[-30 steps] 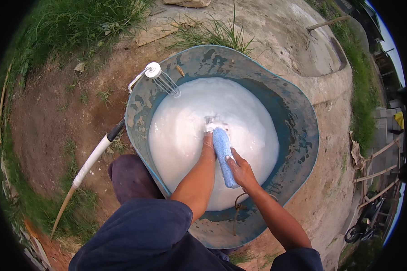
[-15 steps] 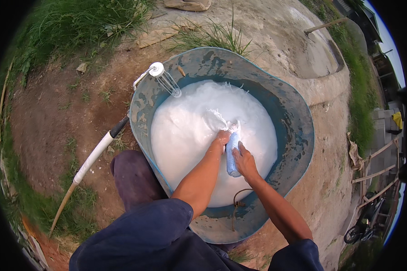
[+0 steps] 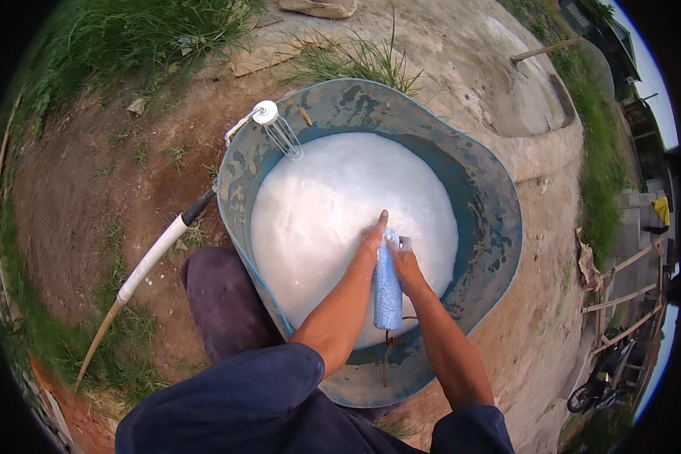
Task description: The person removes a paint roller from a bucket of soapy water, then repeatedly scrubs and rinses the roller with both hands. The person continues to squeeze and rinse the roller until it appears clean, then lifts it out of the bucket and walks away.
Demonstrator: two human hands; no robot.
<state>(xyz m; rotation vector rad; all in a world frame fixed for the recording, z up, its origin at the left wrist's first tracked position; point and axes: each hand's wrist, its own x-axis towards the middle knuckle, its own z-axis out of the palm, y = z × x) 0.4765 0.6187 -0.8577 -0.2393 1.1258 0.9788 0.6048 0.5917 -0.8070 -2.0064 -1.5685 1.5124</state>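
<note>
A light blue paint roller sleeve point(image 3: 387, 291) tilts over the white liquid point(image 3: 325, 197) in a large blue tub point(image 3: 488, 227). My right hand point(image 3: 406, 265) is closed around its upper part from the right side. My left hand point(image 3: 372, 236) lies against the left side of the sleeve's upper end, with a finger stretched out past it; its other fingers are partly hidden. On the tub's far left rim hangs a white roller frame point(image 3: 265, 113) with a wire cage, without a sleeve on it.
A pole with a white section point(image 3: 153, 257) leans against the tub's left side. A cord point(image 3: 388, 359) hangs at the near rim. Grass point(image 3: 144, 53) and bare soil surround the tub. Wooden poles point(image 3: 624, 299) and a motorcycle point(image 3: 598, 390) stand far right.
The sleeve has drawn nearer to me, and its upper end has moved down. The white splash at its end has gone. My left finger now points up, away from me.
</note>
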